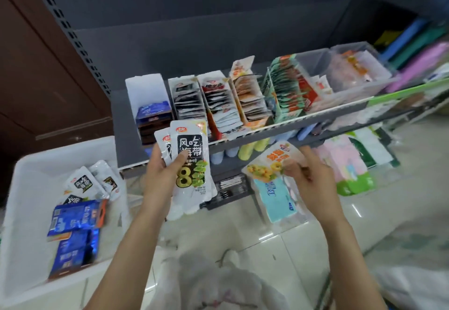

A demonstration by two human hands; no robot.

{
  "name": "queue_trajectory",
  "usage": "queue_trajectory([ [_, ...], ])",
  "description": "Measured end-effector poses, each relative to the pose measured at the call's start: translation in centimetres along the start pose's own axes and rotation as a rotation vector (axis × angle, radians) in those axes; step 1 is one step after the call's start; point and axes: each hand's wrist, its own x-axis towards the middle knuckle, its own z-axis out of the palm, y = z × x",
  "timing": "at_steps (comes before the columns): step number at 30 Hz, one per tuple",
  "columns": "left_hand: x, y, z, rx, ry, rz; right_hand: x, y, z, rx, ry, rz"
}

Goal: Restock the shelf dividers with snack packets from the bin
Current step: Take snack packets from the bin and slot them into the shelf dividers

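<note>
My left hand (pixel 162 176) grips a small stack of white-and-black snack packets (pixel 192 164), held upright in front of the shelf's left end. My right hand (pixel 308 173) pinches a single orange-and-yellow packet (pixel 269 164) just below the shelf edge. The shelf dividers (pixel 218 101) hold rows of packets standing on edge; the leftmost divider (pixel 145 91) is mostly bare, with blue packets low at its front. The white bin (pixel 29 212) at lower left contains blue packets (pixel 73 220) and several white-and-black ones (pixel 90 181).
Clear plastic boxes (pixel 352 71) with more packets sit at the shelf's right end. Under the shelf are tissue packs (pixel 277 200) and pink and green packages (pixel 349 166). A brown wooden panel (pixel 36 67) stands on the left. White plastic bags (pixel 218 285) lie on the tiled floor.
</note>
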Motion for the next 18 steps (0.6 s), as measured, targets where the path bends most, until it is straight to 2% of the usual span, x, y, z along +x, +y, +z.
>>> queue_trajectory([
  [5, 1.2, 0.8, 3.9, 0.303, -0.002, 0.186, 5.2, 1.5, -3.4, 0.225, 0.135, -0.018],
  [10, 4.2, 1.8, 5.8, 0.392, 0.046, 0.196, 13.4, 0.9, -3.5, 0.331, 0.204, -0.168],
  [14, 7.3, 2.7, 7.6, 0.37, 0.067, 0.187, 20.4, -0.4, -2.4, 0.275, 0.146, -0.332],
  [18, 10.9, 3.8, 9.2, 0.327, 0.071, 0.18, 26.2, -0.6, 0.5, 0.107, 0.023, -0.439],
])
